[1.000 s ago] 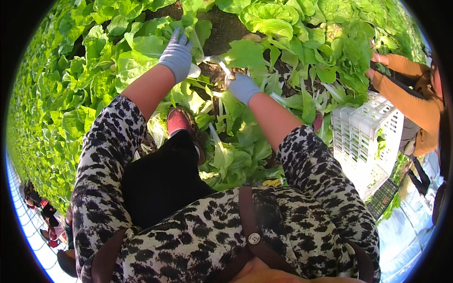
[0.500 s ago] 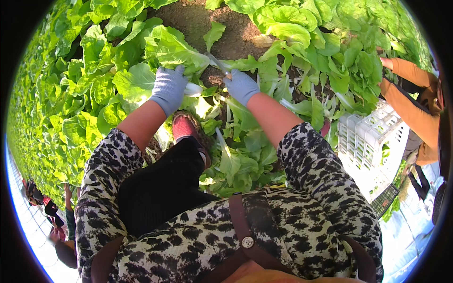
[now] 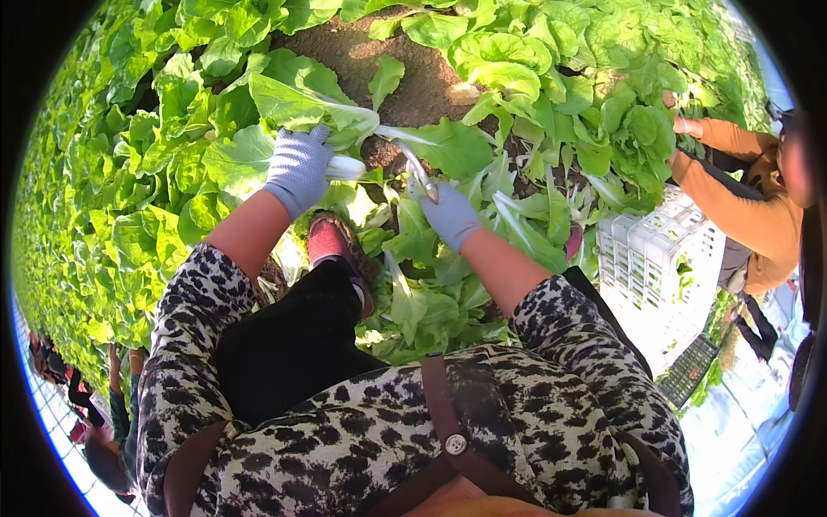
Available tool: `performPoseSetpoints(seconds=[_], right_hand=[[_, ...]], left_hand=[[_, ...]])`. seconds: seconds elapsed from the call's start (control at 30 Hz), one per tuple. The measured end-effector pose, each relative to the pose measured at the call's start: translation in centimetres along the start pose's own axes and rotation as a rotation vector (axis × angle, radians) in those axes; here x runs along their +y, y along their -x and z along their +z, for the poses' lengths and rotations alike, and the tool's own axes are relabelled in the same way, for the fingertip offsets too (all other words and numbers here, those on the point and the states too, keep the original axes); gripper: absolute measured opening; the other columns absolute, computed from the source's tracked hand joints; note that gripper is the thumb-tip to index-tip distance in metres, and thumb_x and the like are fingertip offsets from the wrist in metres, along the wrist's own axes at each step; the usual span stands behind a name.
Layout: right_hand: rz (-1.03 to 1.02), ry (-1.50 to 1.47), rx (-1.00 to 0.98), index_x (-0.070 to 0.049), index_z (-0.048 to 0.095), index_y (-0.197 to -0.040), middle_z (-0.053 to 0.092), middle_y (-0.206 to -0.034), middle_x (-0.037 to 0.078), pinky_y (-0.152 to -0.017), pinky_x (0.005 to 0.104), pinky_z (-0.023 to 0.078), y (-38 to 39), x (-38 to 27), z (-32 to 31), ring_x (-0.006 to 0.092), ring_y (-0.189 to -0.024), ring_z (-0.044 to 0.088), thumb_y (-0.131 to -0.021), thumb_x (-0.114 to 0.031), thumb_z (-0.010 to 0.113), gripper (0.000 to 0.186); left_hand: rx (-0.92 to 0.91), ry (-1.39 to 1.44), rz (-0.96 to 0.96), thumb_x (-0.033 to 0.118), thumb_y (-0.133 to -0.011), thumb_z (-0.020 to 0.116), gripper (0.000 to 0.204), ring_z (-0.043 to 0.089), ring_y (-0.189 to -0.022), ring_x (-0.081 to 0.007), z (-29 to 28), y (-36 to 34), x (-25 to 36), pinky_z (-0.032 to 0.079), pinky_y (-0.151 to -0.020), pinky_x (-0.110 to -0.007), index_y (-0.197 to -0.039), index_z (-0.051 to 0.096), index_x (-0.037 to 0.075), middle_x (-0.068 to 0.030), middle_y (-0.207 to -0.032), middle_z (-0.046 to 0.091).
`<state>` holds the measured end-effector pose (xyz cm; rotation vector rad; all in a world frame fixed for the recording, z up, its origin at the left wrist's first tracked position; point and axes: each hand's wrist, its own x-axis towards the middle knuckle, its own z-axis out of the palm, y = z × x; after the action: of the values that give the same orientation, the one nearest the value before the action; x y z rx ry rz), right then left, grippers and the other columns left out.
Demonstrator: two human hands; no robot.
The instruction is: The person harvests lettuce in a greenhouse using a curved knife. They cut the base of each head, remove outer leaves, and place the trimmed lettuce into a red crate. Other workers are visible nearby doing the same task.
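My left hand (image 3: 298, 170), in a pale grey-blue knit glove, is closed around a leafy green vegetable (image 3: 346, 167); its thick white base sticks out to the right of the fist. Broad leaves with white ribs spread above that hand. One leaf (image 3: 444, 145) with a white stalk points right, over the soil. My right hand (image 3: 450, 213), gloved alike, grips a small knife (image 3: 412, 160), its blade slanting up and left below that leaf. The handle is mostly hidden in the fingers. A gap separates the blade from the white base.
Cut leaves (image 3: 418, 306) litter the ground around my shoe (image 3: 327, 239). Dense greens grow on the left and far right. A white plastic crate (image 3: 659, 226) stands at right, a dark crate (image 3: 689, 370) nearer. A co-worker in orange sleeves (image 3: 732, 207) reaches into the plants; other people are at lower left.
My right hand has drawn the knife nearer to me, away from the leaf stalks. The right-pointing leaf shows more fully. My left hand keeps its hold and has shifted slightly left.
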<state>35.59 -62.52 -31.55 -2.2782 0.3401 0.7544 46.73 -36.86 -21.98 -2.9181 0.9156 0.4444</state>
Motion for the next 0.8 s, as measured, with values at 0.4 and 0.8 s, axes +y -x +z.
performPoseSetpoints(seconds=[0.4, 0.8], right_hand=[[-0.508, -0.784, 0.175, 0.000, 0.053, -0.124, 0.063, -0.119, 0.008, -0.086, 0.0293, 0.053, 9.9, -10.4, -15.5, 0.0152, -0.098, 0.063, -0.078, -0.008, 0.082, 0.055], [-0.798, 0.116, 0.197, -0.003, 0.063, -0.112, 0.069, -0.097, 0.017, -0.076, 0.0386, 0.054, 16.1, -15.4, -13.3, 0.0355, -0.085, 0.068, -0.076, -0.015, 0.080, 0.042]], left_hand=[[0.086, 0.972, 0.428, 0.023, -0.062, 0.084, 0.038, 0.053, -0.124, -0.0283, -7.0, 5.8, 4.0, 0.038, -0.108, -0.040, -0.095, 0.071, 0.009, -0.0084, -0.116, 0.065], [0.196, 0.996, 0.759, 0.017, -0.067, 0.081, 0.112, 0.028, -0.145, -0.0376, -6.1, 7.2, 2.4, 0.027, -0.118, -0.043, -0.158, 0.016, 0.010, -0.0273, -0.157, 0.023]])
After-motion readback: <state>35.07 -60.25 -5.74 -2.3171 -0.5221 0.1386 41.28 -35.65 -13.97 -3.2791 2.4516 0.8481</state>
